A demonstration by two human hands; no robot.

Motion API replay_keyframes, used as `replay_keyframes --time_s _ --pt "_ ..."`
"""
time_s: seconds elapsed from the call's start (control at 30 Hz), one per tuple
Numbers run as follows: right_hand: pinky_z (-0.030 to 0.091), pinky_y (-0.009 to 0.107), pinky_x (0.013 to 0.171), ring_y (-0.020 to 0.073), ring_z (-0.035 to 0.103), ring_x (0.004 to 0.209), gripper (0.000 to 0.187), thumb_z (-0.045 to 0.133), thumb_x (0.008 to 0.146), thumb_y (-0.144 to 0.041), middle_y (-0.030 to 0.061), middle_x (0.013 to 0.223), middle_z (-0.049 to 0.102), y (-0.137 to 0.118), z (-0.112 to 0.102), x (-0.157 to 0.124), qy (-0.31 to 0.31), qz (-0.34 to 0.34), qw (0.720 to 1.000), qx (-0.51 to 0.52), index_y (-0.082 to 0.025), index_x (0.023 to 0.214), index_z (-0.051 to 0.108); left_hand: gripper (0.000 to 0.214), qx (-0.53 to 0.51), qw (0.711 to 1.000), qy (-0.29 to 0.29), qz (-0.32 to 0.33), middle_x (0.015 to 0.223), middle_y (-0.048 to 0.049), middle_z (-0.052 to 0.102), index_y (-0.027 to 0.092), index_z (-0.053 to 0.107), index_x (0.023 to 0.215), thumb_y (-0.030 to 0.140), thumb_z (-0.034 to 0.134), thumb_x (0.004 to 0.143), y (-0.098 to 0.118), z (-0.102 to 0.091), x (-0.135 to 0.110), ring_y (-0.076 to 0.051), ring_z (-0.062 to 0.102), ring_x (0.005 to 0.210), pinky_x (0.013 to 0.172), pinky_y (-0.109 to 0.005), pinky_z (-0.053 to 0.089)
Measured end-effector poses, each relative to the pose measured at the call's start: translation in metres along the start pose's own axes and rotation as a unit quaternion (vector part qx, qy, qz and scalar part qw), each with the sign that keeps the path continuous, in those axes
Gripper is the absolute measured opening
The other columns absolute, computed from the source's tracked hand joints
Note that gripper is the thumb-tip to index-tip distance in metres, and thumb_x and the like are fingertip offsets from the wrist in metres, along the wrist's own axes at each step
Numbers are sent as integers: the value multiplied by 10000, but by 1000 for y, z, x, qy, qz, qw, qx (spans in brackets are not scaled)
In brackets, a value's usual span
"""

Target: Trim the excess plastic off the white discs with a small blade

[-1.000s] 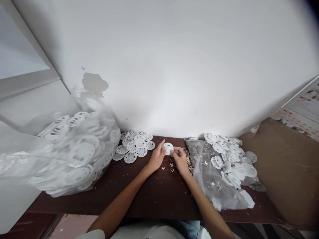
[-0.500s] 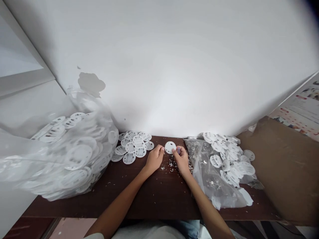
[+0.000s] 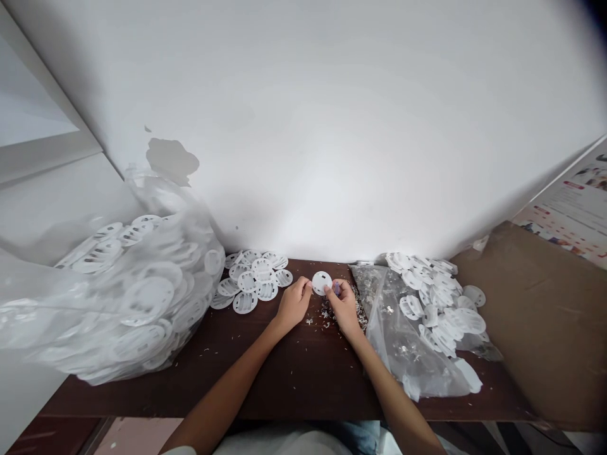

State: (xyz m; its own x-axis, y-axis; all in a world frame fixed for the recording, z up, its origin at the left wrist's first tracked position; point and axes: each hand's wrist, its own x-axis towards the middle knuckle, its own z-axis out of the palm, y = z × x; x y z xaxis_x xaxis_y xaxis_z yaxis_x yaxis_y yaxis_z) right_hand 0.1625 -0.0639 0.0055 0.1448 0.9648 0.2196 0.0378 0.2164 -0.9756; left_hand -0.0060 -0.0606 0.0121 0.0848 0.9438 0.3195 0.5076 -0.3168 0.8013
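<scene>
A round white plastic disc (image 3: 322, 282) with small slots is held up over the dark brown table. My right hand (image 3: 343, 306) grips its right lower edge, the thumb lying on the face towards me. Something small and purplish shows at the right fingers, too small to name. My left hand (image 3: 294, 301) is pinched at the disc's left edge; whatever sits between its fingertips is hidden. Below the right hand lies a scatter of small metal pieces (image 3: 326, 314).
Slotted white discs (image 3: 262, 265) lie spread left of my hands, beside a large clear bag (image 3: 156, 303) full of discs. At right, a clear plastic bag (image 3: 398, 341) holds small metal bits, with a heap of white parts (image 3: 439, 297) and a brown cardboard box (image 3: 535, 316) beyond.
The disc has shifted slightly left and down, with the right hand moving along with it. My left hand stays nearly in place, still pinched at the edge.
</scene>
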Motion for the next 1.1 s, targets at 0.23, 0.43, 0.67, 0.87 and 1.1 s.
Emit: replay_keyframes --time_s 0.23,0.43,0.67,0.87,1.1 --pt "396 309 720 169 442 733 261 704 867 -447 -25 803 470 -3 2 -1 -3 -22 1000 -8 -228 902 565 304 5 1000 -2 7 822 -3 628 228 522 888 403 355 1072 1 0 0 -171 611 735 724 -298 426" --pt "395 308 700 173 448 727 249 688 878 -444 -21 802 483 -5 5 -5 -8 -26 999 -27 -227 911 571 284 23 999 18 21 804 -7 616 227 519 879 363 358 1070 1 0 0 -172 588 721 713 -298 409" --pt "409 310 696 180 471 731 267 677 875 -470 -8 809 527 -9 4 -6 -3 -16 999 -32 -225 924 583 261 -27 999 12 15 698 32 571 225 527 884 363 394 1062 2 0 1 -144 576 623 684 -283 414" --pt "425 319 723 184 493 753 281 670 878 -484 1 840 558 -8 3 -5 -2 -15 1000 -25 -221 945 596 294 -78 997 12 10 663 41 559 221 534 863 399 408 1060 4 -2 1 -130 571 585 655 -270 428" --pt "412 319 648 190 484 699 288 659 874 -513 -12 757 529 -2 1 -3 16 -10 1000 -6 -246 945 579 328 -137 991 10 3 687 29 598 214 558 878 451 416 1054 4 -3 3 -132 583 605 680 -278 455"
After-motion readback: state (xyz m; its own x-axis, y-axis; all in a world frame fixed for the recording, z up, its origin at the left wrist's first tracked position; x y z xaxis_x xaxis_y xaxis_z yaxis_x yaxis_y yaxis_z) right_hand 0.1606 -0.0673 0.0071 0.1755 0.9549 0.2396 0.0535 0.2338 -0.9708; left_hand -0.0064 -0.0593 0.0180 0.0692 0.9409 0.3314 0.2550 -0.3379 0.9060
